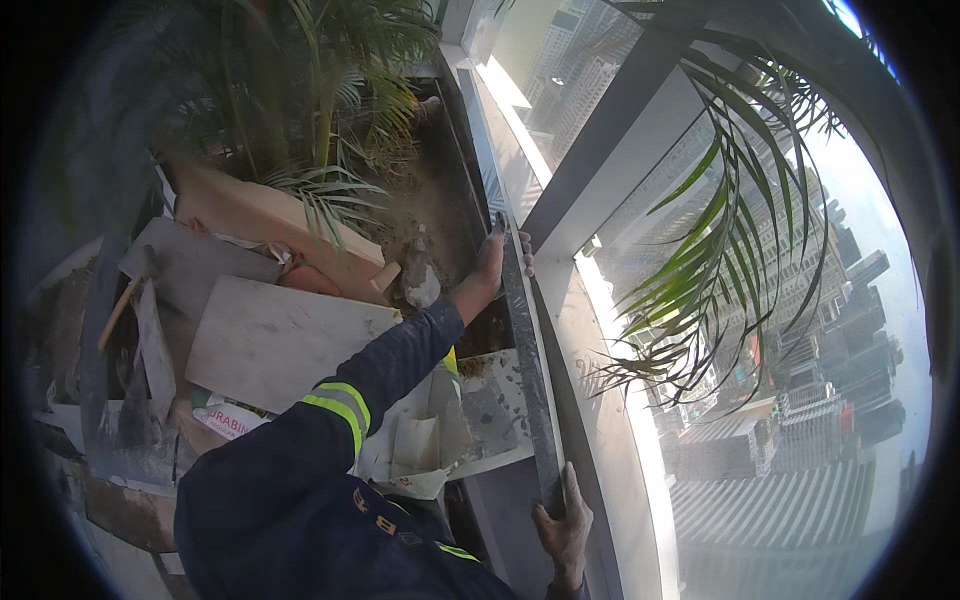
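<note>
A long, narrow slab [535, 370] with a grey edge stands along the window ledge, its far part shiny and bluish. My left hand [487, 268] grips it partway along, thumb on the near side and fingertips showing over the far side. Closer to me, my right hand [566, 535] holds the slab's near end, thumb and fingers on either side of the edge. Left of my left hand, a grey, cement-smeared tool shaped like a trowel [421, 280] lies on the soil [430, 190] of a planter. The slab hides part of my right fingers.
White panels [285, 340] and a wooden board [270, 215] are piled at left, with a wooden-handled hammer [120, 312]. Palm plants [325, 110] grow behind. A palm frond [735, 220] hangs before the windows at right, beside a pale frame post [610, 150]. Tall buildings show outside.
</note>
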Demonstrator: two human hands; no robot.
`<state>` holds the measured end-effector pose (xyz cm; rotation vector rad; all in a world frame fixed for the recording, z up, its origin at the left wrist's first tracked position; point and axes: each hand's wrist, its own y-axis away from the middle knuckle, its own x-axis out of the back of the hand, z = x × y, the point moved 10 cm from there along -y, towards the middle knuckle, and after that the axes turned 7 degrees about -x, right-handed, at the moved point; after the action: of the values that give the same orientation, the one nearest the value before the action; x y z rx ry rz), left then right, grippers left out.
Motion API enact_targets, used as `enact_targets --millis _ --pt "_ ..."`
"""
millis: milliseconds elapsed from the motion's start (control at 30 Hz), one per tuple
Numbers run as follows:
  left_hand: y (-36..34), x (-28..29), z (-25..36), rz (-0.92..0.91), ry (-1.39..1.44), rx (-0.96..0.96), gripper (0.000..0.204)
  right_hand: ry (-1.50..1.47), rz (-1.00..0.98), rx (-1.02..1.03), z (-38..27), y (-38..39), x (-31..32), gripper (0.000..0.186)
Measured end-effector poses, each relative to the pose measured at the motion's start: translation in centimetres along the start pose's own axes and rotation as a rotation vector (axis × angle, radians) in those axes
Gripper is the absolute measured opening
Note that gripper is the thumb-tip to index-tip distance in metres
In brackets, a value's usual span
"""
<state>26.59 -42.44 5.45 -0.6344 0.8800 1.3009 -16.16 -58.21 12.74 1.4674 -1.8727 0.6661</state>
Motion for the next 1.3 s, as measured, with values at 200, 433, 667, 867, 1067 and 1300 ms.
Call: enact_targets --millis 200,433,667,867,1067,1300 --pt "-9.8 7.0 6.3 0.429 -0.621 -0.321 0.062 0.017 0.066 0.151 -3.4 -10.2 -2.1 0.082" --pt "-18.2 9.4 11.5 0.525 -0.959 -0.407 0.061 -0.071 0.018 0.112 -4.1 -21.0 -7.7 0.08" --pt "-26.4 14.9 12.8 0.573 -1.067 -0.434 0.047 -0.03 -0.048 0.064 -5.7 -28.3 -12.4 0.075" --pt "-29.1 16.7 12.4 0.607 -1.121 -0.46 0.048 0.01 -0.039 0.076 -5.9 -31.0 -13.9 0.076" --pt "-30.6 17.5 12.8 0.629 -1.175 -0.454 0.043 -0.039 -0.114 0.014 -6.8 -32.1 -14.3 0.078" --pt "-31.1 16.8 13.5 0.603 -1.328 -0.36 0.045 0.043 -0.108 0.075 -6.6 -33.1 -14.4 0.079"
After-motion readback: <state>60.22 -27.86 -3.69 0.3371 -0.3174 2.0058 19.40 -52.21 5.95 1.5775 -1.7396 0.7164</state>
